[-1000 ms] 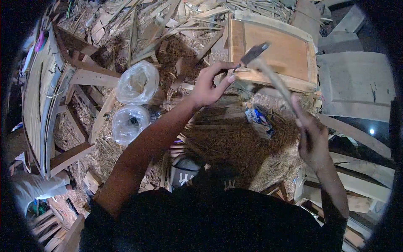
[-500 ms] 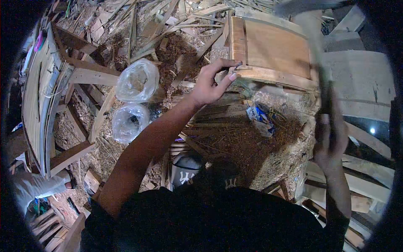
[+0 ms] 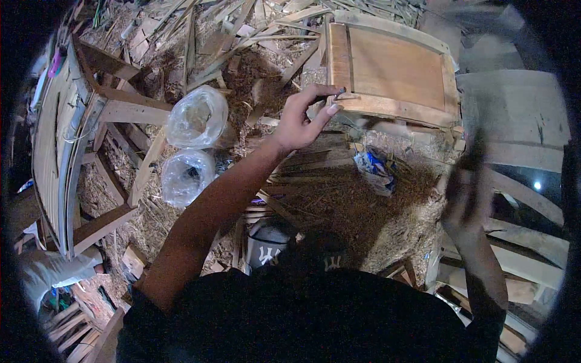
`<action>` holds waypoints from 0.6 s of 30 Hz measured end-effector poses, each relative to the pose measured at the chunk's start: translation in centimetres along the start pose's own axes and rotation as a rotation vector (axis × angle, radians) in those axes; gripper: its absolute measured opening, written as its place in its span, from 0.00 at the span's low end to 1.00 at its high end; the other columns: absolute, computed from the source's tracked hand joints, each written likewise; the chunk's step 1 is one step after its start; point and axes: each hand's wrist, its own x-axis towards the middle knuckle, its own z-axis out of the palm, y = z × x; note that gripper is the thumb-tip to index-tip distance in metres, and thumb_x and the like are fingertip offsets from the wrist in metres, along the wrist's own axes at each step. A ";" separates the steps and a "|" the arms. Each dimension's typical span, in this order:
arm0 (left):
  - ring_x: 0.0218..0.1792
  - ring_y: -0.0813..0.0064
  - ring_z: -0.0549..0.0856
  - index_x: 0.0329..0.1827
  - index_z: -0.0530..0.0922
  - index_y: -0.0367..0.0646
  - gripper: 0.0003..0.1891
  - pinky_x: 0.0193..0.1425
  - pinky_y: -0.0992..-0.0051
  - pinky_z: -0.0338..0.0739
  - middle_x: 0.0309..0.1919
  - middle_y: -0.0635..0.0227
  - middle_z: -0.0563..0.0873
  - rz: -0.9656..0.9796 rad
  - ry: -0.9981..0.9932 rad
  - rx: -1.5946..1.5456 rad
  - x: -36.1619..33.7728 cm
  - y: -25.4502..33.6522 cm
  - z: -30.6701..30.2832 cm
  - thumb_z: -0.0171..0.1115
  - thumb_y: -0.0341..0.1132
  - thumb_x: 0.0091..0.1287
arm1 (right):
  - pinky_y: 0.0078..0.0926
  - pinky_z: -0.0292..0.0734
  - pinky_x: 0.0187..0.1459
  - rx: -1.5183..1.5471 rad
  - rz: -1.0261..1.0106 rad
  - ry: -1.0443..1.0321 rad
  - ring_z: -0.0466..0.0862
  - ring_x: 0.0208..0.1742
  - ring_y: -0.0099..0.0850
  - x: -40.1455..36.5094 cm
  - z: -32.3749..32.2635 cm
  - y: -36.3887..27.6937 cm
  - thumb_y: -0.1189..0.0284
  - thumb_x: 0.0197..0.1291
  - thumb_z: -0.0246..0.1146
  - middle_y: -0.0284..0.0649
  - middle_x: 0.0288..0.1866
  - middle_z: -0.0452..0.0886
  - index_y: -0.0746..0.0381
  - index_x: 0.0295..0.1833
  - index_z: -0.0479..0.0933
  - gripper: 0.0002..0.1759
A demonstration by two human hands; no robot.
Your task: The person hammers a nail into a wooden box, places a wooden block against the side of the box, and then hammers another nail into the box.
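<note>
My left hand point(image 3: 305, 118) pinches a small dark nail point(image 3: 341, 92) between thumb and fingertips. It touches the near left corner of a wooden framed panel point(image 3: 396, 66), whose top face is a flat board inside a raised frame. On the right, my right hand point(image 3: 467, 202) is closed around the handle of a hammer point(image 3: 480, 142). Motion smears that hand and the hammer, and the hammer's head cannot be made out clearly. Below the panel lies a crumpled blue and white packet point(image 3: 376, 169) on the sawdust.
Two clear plastic bags point(image 3: 196, 118) stand left of my forearm. A wooden frame with a curved plywood side point(image 3: 57, 151) stands at far left. Wood strips point(image 3: 290, 27) litter the back, and pale boards point(image 3: 514, 115) lie at right. Part of another person's clothing point(image 3: 54, 272) shows lower left.
The hammer has swung to the right, away from the panel's right edge, and my right hand has shifted slightly. My left hand stays at the panel's corner with the nail.
</note>
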 end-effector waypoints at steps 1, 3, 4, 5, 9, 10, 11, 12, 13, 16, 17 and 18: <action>0.49 0.61 0.88 0.56 0.80 0.35 0.16 0.57 0.67 0.79 0.46 0.53 0.88 -0.017 -0.029 0.020 -0.1 -0.1 -0.2 0.66 0.34 0.68 | 0.37 0.82 0.48 -0.223 -0.127 -0.292 0.85 0.44 0.45 0.4 0.8 -0.1 0.85 0.66 0.51 0.54 0.44 0.82 0.62 0.80 0.56 0.37; 0.49 0.61 0.88 0.56 0.80 0.35 0.16 0.57 0.67 0.79 0.46 0.53 0.88 0.015 -0.021 0.043 0.0 0.1 -0.3 0.65 0.34 0.69 | 0.40 0.78 0.58 -0.310 -0.111 -0.602 0.85 0.46 0.50 0.7 1.0 -0.4 0.91 0.57 0.50 0.55 0.49 0.82 0.58 0.81 0.57 0.43; 0.49 0.61 0.88 0.56 0.80 0.35 0.16 0.57 0.67 0.79 0.46 0.53 0.88 0.013 -0.015 0.045 0.2 0.3 -0.3 0.65 0.34 0.69 | 0.40 0.78 0.58 -0.310 -0.115 -0.607 0.85 0.46 0.50 1.3 0.7 -0.3 0.91 0.57 0.50 0.55 0.49 0.82 0.58 0.81 0.57 0.43; 0.49 0.61 0.88 0.56 0.80 0.35 0.16 0.57 0.67 0.79 0.46 0.53 0.88 0.003 -0.003 0.032 0.0 0.4 -0.2 0.65 0.34 0.69 | 0.40 0.79 0.58 -0.366 -0.231 -0.506 0.85 0.47 0.50 1.7 0.3 0.0 0.91 0.57 0.50 0.54 0.49 0.83 0.60 0.80 0.58 0.43; 0.50 0.63 0.88 0.56 0.80 0.35 0.15 0.58 0.67 0.79 0.47 0.53 0.88 -0.013 -0.009 0.025 0.1 0.1 -0.3 0.65 0.33 0.69 | 0.36 0.81 0.50 -0.181 -0.202 -0.133 0.85 0.48 0.42 1.1 -0.9 -0.2 0.84 0.67 0.48 0.52 0.55 0.81 0.67 0.79 0.57 0.34; 0.50 0.63 0.88 0.56 0.80 0.35 0.15 0.58 0.67 0.79 0.47 0.53 0.88 -0.013 -0.010 0.024 0.1 0.1 -0.2 0.65 0.33 0.69 | 0.33 0.80 0.48 0.113 -0.007 0.043 0.85 0.52 0.38 0.0 -1.1 0.4 0.78 0.76 0.47 0.54 0.64 0.79 0.67 0.79 0.58 0.28; 0.50 0.64 0.88 0.56 0.80 0.35 0.15 0.59 0.67 0.79 0.47 0.53 0.88 -0.017 -0.008 0.018 0.0 0.3 -0.2 0.65 0.32 0.69 | 0.36 0.79 0.45 0.036 -0.031 -0.026 0.81 0.38 0.38 -1.2 -1.2 2.0 0.78 0.75 0.48 0.52 0.53 0.82 0.65 0.78 0.60 0.28; 0.51 0.64 0.88 0.56 0.80 0.34 0.15 0.59 0.68 0.79 0.47 0.53 0.88 -0.017 -0.006 0.015 0.1 0.4 -0.3 0.64 0.32 0.70 | 0.36 0.79 0.45 0.035 -0.033 -0.021 0.81 0.38 0.38 -0.6 -0.6 1.5 0.78 0.75 0.48 0.52 0.53 0.82 0.65 0.78 0.60 0.28; 0.51 0.64 0.88 0.56 0.80 0.34 0.15 0.59 0.68 0.79 0.47 0.53 0.88 -0.008 -0.006 0.017 0.2 0.3 -0.4 0.64 0.32 0.70 | 0.40 0.80 0.45 -0.164 -0.151 -0.308 0.84 0.41 0.42 0.7 0.6 0.5 0.83 0.69 0.50 0.51 0.49 0.83 0.66 0.79 0.58 0.32; 0.51 0.65 0.88 0.55 0.80 0.34 0.15 0.59 0.69 0.79 0.47 0.53 0.88 -0.008 -0.010 0.058 0.0 0.6 -0.4 0.64 0.32 0.70 | 0.45 0.81 0.46 -0.448 -0.065 -0.686 0.86 0.43 0.48 2.0 0.3 -0.9 0.89 0.62 0.52 0.52 0.47 0.83 0.67 0.79 0.56 0.38; 0.51 0.65 0.88 0.55 0.80 0.34 0.15 0.59 0.69 0.79 0.47 0.53 0.88 0.003 -0.002 0.033 0.1 0.6 -0.3 0.64 0.32 0.70 | 0.45 0.81 0.49 -0.443 -0.253 -0.546 0.86 0.45 0.47 2.3 -0.3 -0.1 0.88 0.63 0.52 0.52 0.47 0.84 0.67 0.78 0.57 0.36; 0.52 0.65 0.88 0.55 0.80 0.34 0.15 0.59 0.68 0.79 0.47 0.53 0.88 0.021 0.006 0.007 0.3 0.7 -0.3 0.64 0.32 0.70 | 0.44 0.81 0.51 -0.436 -0.438 -0.396 0.86 0.46 0.45 2.6 -0.7 0.2 0.87 0.64 0.52 0.53 0.48 0.84 0.67 0.78 0.59 0.35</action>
